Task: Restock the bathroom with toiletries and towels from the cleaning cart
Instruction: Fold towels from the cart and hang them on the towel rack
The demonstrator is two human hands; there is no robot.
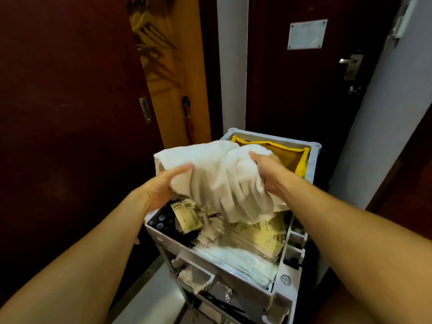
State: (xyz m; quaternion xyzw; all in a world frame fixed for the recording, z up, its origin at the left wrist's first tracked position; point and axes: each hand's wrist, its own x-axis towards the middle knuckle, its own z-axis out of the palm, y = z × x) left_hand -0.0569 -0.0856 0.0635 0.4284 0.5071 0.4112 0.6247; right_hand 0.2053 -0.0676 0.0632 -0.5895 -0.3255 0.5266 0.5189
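Together, left hand (163,187) and right hand (268,173) grip white towels (217,174) above cart (233,272).

Dark reddish-brown wooden sliding door (70,90) fills left side, w/ recessed metal pull (145,110) near its right edge. Behind it, lighter orange-brown wood panel (187,73); bunch of hangers (149,26) at top, blurred. Dark folded umbrella w/ curved handle (188,120) upright against that panel. White wall strip (231,66) in middle. Right of it, dark brown entry door (292,90) w/ pale rectangular plaque (306,34), silver lever handle (350,64) & small latch (354,90) below. Pale grey wall (378,127) at far right.
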